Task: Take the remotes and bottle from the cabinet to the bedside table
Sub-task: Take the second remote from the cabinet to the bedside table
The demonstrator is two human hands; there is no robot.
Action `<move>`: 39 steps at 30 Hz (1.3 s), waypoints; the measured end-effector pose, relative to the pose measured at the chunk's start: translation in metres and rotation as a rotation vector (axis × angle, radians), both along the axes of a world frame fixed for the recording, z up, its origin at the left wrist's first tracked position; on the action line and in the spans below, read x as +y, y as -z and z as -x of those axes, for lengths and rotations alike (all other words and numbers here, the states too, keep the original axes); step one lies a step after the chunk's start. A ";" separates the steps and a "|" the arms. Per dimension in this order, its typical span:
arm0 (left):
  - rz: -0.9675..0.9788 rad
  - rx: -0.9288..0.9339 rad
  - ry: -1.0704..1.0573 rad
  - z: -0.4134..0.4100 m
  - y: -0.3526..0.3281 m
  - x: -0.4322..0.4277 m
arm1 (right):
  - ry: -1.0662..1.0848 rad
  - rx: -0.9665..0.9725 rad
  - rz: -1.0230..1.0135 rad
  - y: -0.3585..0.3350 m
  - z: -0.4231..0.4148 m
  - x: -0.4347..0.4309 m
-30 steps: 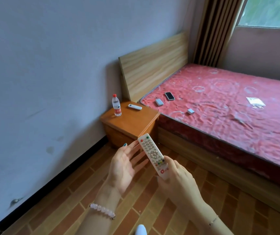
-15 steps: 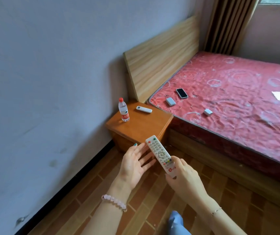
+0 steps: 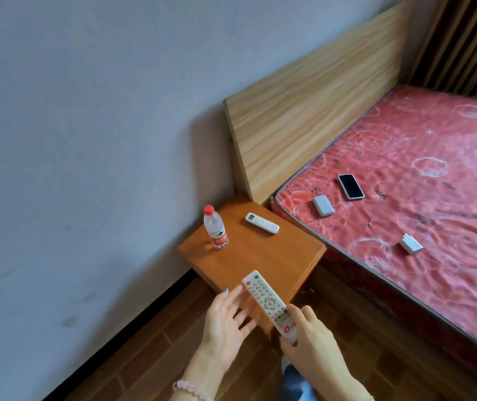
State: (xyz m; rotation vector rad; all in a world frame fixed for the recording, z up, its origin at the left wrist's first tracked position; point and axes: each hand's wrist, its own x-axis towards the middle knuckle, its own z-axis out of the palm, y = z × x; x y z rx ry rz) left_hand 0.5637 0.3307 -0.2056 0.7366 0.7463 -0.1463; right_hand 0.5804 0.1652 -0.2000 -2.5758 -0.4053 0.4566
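Buttons faced up on the long white remote that your right hand gripped by its near end, fingers curled round the body. Its long axis ran from near right to far left, and the end with the red and green keys pointed far left, out over the near edge of the counter. Your left hand was open just left of it, palm turned up and fingers spread. Whether those fingers touched the remote, you could not tell from this view. A pale bead bracelet sat on that wrist.

On the counter, the bottle stood upright with its red cap on, at the left side near the wall. The small white remote lay flat on the far part, well apart from the bottle. Its long axis ran far left to near right, with the display end toward the far left. The middle and near stretch of the counter top lay between those two and the remote you held.

To the right, the bed butted against the counter, with a wooden headboard behind it. On its red mattress lay a phone, a power bank and a charger plug. A brick-patterned floor lay beneath your hands.
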 end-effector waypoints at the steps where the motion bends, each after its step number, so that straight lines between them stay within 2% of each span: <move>1: 0.001 0.028 -0.020 -0.020 0.005 0.002 | -0.015 0.009 0.000 0.006 -0.022 0.002; 8: -0.053 0.146 -0.110 -0.143 0.047 0.018 | -0.084 -0.005 0.039 0.055 -0.154 0.029; 15: -0.040 0.219 -0.192 -0.214 0.110 0.049 | -0.161 -0.001 0.074 0.121 -0.231 0.062; 28: -0.012 0.345 -0.176 -0.266 0.230 0.084 | -0.143 -0.019 0.022 0.253 -0.280 0.094; 33: 0.022 0.353 -0.161 -0.284 0.248 0.093 | -0.097 -0.085 -0.003 0.277 -0.297 0.100; 39: 0.020 0.352 -0.114 -0.294 0.256 0.094 | -0.044 -0.075 -0.018 0.293 -0.308 0.103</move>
